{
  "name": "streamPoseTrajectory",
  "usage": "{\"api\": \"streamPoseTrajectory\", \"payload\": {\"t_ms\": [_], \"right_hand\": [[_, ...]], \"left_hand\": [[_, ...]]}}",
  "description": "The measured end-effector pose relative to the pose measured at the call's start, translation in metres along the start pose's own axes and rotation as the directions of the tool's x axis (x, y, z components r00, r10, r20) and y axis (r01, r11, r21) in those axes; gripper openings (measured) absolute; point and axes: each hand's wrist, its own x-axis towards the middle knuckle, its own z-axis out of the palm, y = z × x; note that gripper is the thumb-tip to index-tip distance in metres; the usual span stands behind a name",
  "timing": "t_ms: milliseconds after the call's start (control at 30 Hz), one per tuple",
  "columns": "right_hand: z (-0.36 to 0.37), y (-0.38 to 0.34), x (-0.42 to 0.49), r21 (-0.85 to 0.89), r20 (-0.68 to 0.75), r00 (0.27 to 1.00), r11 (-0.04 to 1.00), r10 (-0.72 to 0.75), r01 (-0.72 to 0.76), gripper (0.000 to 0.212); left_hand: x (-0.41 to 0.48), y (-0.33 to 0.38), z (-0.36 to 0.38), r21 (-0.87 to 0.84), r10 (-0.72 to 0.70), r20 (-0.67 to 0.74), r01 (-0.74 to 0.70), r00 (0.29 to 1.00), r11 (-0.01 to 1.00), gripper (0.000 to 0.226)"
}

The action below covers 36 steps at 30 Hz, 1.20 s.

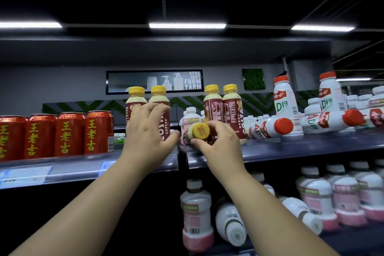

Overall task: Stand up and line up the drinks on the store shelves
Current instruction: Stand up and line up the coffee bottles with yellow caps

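Far left: four red cans [56, 134] upright in a row, the outermost cut by the frame edge; below them, price labels [27, 174] too blurred to read. Next, left hand [145, 131] open, fingers spread against the fronts of two upright coffee bottles [158, 100], hiding most of both labels, thumb free. By the black divider [182, 157], a fallen coffee bottle [200, 130] on its side on the top shelf [291, 149], yellow cap toward the camera, body largely hidden behind cap and right hand [218, 141]; fingers above and thumb below, pinching the cap end. Behind, a pink-and-white bottle [190, 118], half hidden. Further right, another upright coffee pair [214, 110], then red-capped white bottles [284, 97], some standing, some toppled, bare shelf in front up to the edge. Below, dim pink bottles [196, 214], some lying.
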Motion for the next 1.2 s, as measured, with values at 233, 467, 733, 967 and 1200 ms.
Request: {"api": "streamPoseTrajectory", "payload": {"t_ms": [233,467,733,967,1200], "right_hand": [[0.008,-0.015,0.015,0.041,-0.08,0.989,0.99,-0.128,0.132,0.032],[0.009,-0.05,0.067,0.122,-0.07,0.997,0.991,-0.043,0.051,0.026],[0.033,-0.068,0.103,0.191,0.131,0.969,0.953,0.211,-0.234,0.034],[0.035,-0.045,0.06,0.116,0.287,0.932,0.958,0.222,-0.264,0.079],[0.04,-0.027,0.037,-0.119,0.271,0.943,0.979,0.193,-0.167,0.087]], "left_hand": [[0.006,-0.002,0.006,0.091,-0.052,0.048,0.047,0.997,0.995,0.058],[0.035,-0.001,0.008,0.187,-0.109,0.165,0.078,0.98,0.979,0.068],[0.036,-0.01,0.01,0.228,-0.131,0.182,0.087,0.975,0.97,0.073],[0.014,-0.032,0.012,0.227,-0.14,0.158,0.102,0.977,0.968,0.085],[0.001,-0.049,0.009,0.055,-0.264,0.104,0.259,0.959,0.964,0.109]]}}
